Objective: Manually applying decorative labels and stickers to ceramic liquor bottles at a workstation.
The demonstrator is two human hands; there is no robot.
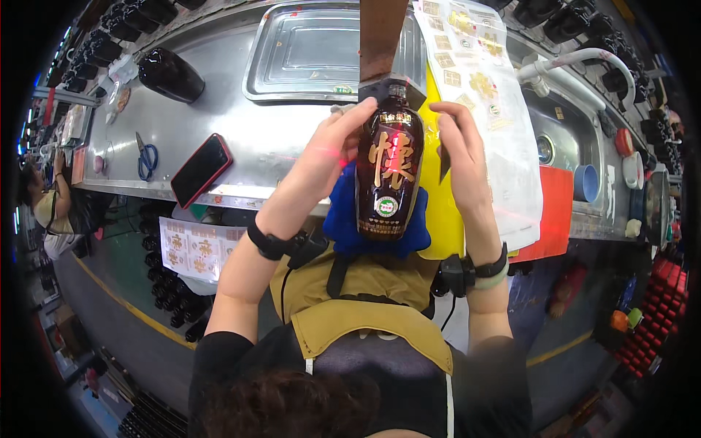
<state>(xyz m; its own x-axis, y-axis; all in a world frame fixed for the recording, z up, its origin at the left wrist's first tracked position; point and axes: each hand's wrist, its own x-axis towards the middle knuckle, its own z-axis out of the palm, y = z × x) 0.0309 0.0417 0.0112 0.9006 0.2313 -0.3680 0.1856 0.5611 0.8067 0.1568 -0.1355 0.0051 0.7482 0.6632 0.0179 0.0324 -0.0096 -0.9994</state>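
A dark brown glass bottle (393,175) with large gold characters and a round green-and-white sticker lies tilted on a blue cushion (339,219), its neck pointing away from me. My left hand (337,139) rests along the bottle's left shoulder, its fingers closed against the glass near the neck. To the right, my right hand (466,150) is curled with its fingertips apart from the bottle. A thin dark flat piece (444,162) sticks out under its palm, seemingly held in the fingers. Red laser light falls on the bottle's front and my left wrist.
Sheets of gold transfers (504,146) lie right of the bottle over yellow and red sheets. A phone (201,170), blue-handled scissors (147,159), another dark bottle (171,75) and a metal tray (303,55) stand left. A sink (562,131) is at right. Someone sits far left.
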